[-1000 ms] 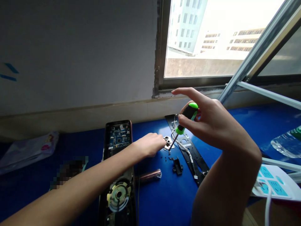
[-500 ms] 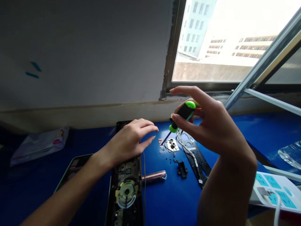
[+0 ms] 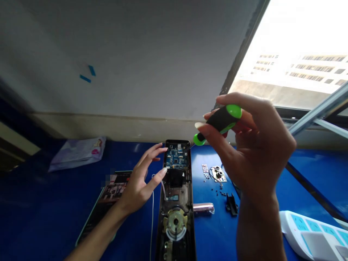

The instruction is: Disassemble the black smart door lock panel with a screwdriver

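My right hand (image 3: 252,145) is closed around a screwdriver (image 3: 217,123) with a black and green handle, held in the air with its shaft pointing down-left toward the top of an opened door-lock body (image 3: 176,203). The lock lies lengthwise on the blue table (image 3: 49,203), showing a blue circuit board (image 3: 176,158) and a brass round part (image 3: 175,223). My left hand (image 3: 143,177) hovers open beside the lock's left edge, fingers spread, near a thin white wire (image 3: 163,188).
Right of the lock lie a small metal plate (image 3: 217,173), several tiny screws (image 3: 208,176), a black clip (image 3: 231,203) and a pinkish cylinder (image 3: 203,207). A tablet (image 3: 106,197) sits left, a plastic bag (image 3: 78,152) at the back left, a power strip (image 3: 312,233) at the right.
My view swung left. My left hand left the small metal plate and now hovers beside the lock. The right hand carried the screwdriver from the plate to above the lock's top.
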### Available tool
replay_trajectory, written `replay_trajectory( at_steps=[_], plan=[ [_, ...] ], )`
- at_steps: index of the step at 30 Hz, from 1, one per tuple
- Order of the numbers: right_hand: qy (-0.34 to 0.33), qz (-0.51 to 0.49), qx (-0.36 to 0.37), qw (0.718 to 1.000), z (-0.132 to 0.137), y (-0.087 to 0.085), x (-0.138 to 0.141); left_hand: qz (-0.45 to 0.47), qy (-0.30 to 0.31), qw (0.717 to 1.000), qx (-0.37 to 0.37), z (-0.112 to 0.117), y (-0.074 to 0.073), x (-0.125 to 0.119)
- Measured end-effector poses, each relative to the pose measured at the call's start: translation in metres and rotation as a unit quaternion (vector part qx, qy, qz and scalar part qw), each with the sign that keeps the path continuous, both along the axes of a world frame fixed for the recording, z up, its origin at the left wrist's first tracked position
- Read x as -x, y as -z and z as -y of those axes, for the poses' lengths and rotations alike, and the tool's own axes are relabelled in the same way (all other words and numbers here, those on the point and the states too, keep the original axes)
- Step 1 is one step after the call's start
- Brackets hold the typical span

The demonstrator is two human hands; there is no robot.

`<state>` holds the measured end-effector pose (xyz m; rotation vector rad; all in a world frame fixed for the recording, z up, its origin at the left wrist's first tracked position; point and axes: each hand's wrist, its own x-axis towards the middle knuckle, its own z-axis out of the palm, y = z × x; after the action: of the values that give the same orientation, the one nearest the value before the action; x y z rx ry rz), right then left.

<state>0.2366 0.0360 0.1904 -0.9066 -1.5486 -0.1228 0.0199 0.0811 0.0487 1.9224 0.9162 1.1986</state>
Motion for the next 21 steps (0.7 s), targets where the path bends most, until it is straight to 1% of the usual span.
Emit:
replay_trajectory(
  at_steps=[2,4,7,10,13,16,21],
  plan=[
    [-0.041,0.007,-0.002,0.999,-0.003,0.005,0.012,0.02,0.013,0.999,0.035,0.004,0.007,0.0],
    [-0.066,0.022,0.011,0.998,-0.005,0.01,0.022,0.024,0.018,0.998,0.06,0.007,0.014,0.001],
    [-0.075,0.055,0.017,0.995,-0.007,0.014,0.031,0.028,0.03,0.996,0.081,0.01,0.021,0.001],
    [-0.08,0.064,0.012,0.995,-0.009,0.016,0.035,0.046,0.041,0.994,0.089,0.011,0.025,0.0],
    [-0.077,0.053,0.011,0.996,-0.01,0.018,0.036,0.056,0.042,0.994,0.081,0.011,0.025,-0.001],
    [-0.074,0.039,0.005,0.996,-0.01,0.021,0.037,0.062,0.045,0.994,0.075,0.012,0.022,-0.003],
    [-0.075,0.036,0.004,0.996,-0.009,0.022,0.038,0.072,0.055,0.992,0.087,0.013,0.018,-0.005]
  ],
)
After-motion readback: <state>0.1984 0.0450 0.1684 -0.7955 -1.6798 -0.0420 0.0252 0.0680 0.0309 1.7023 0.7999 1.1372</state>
